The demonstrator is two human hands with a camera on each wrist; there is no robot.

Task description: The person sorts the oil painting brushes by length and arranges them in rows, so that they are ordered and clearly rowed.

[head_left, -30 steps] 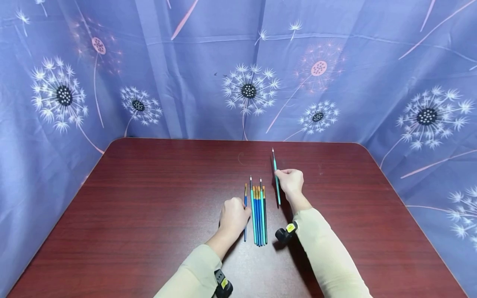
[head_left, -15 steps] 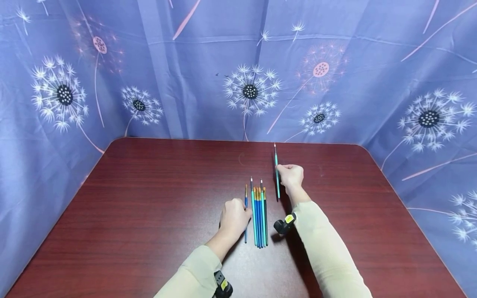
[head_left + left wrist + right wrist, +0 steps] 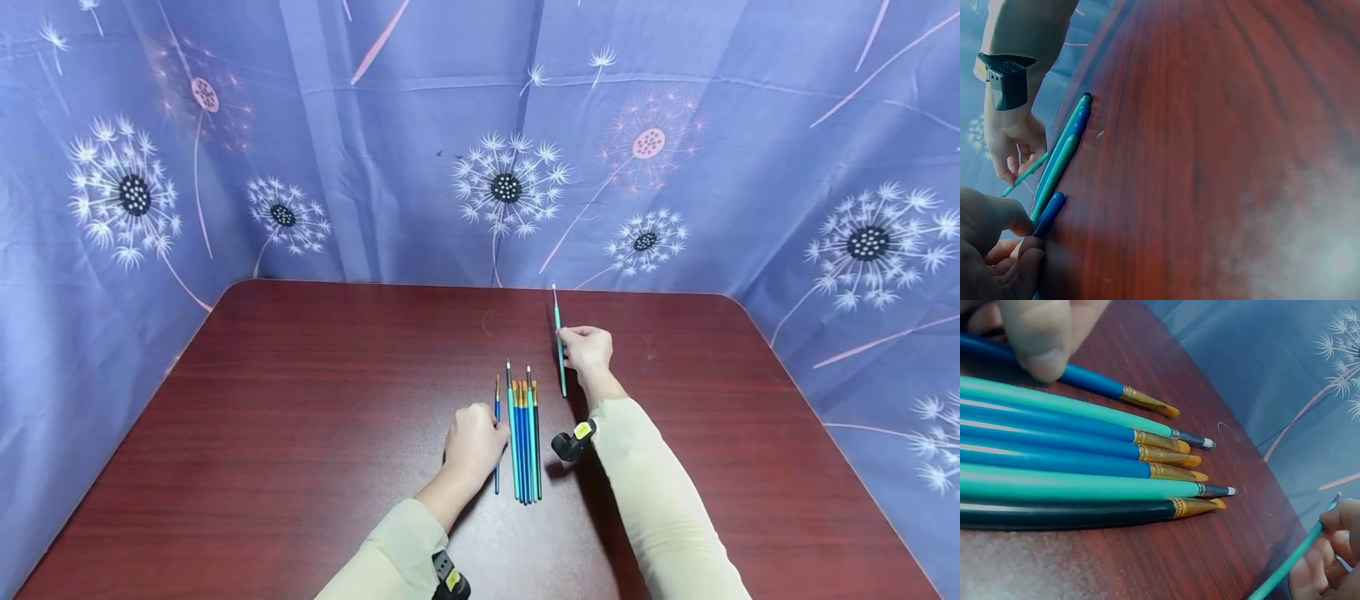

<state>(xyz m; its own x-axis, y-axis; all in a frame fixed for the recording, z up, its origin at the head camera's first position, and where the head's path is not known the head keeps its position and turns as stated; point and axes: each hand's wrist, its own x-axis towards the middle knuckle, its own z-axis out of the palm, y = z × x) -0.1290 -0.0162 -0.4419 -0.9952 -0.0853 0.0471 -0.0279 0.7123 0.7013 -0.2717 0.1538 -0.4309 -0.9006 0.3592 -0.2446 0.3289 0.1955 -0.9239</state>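
Paintbrushes (image 3: 524, 450) lie side by side on the counter (image 3: 300, 400); left grip (image 3: 472, 437) pinches a blue brush (image 3: 497, 408), right grip (image 3: 588, 346) a teal brush (image 3: 557, 318). Light pinches should best hold both parallel with the rest.

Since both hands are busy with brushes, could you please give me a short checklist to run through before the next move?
1. Left hand has a hold: ok, it pinches the blue brush.
2. Right hand has a hold: ok, it pinches a mint brush.
3. Six-brush row faces one way: ok, all bristles point alike.
4. Mint brush level with the row: not ok, in the head view it appears to the right and farther forward.
5. Left hand clear of the row: cannot tell, it is very close to the nearest brush.
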